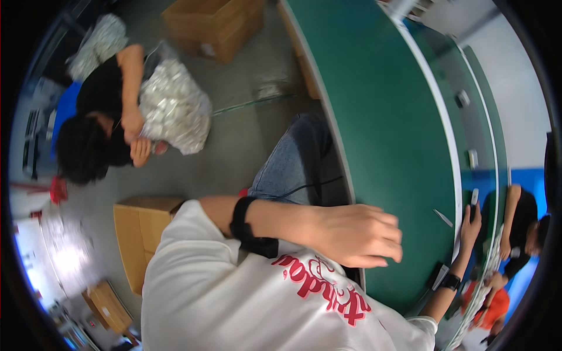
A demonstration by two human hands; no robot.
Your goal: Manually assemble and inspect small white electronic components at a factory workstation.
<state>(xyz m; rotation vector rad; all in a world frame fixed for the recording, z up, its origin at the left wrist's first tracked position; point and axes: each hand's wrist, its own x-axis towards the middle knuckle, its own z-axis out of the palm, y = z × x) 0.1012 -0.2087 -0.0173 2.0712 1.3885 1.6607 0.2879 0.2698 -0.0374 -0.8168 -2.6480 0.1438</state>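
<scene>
My left hand [357,234] lies palm down on the near edge of the green table [386,128], fingers curled together, with nothing visible in it. A black band [246,225] wraps that forearm. My right hand [470,225], with a black watch [451,282] on its wrist, reaches up to the white strip [453,152] along the table's far side. Its fingertips are at a small dark and white piece [473,202]; whether they grip it is unclear. A thin white sliver [443,217] lies on the green surface between my hands.
At the left, a person in a black top holds a silvery bag of small parts [175,108]. Cardboard boxes stand on the floor [213,26] [137,234]. Another person in black [521,222] sits beyond the table at the right. My jeans-clad knee [298,164] is under the table edge.
</scene>
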